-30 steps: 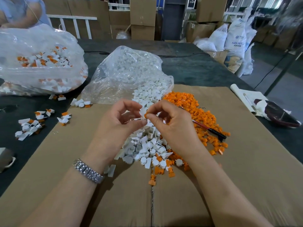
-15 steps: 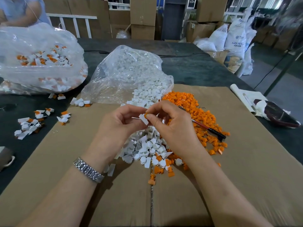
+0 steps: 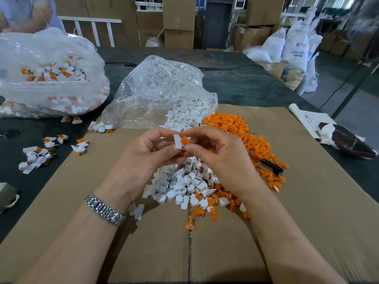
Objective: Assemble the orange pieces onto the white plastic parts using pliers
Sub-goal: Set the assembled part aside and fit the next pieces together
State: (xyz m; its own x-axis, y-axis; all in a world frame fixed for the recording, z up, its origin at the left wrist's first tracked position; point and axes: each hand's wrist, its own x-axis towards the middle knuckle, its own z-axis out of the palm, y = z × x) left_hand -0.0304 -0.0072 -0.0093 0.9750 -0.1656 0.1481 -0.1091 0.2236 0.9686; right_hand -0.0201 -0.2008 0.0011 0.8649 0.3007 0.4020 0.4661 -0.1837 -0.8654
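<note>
Orange piece now against white part; left hand grip pinching part, right hand pinching orange.

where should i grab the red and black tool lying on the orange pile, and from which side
Take the pliers by the black handle end, coming from the right and above. That end lies bare on the orange pieces, pointing down-right; the red part runs up-left under the right hand, so that side is blocked. Judged from one view.

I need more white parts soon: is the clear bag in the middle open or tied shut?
Open. The clear bag has its mouth lying slack on the cardboard, and white parts spill out of it.
</note>
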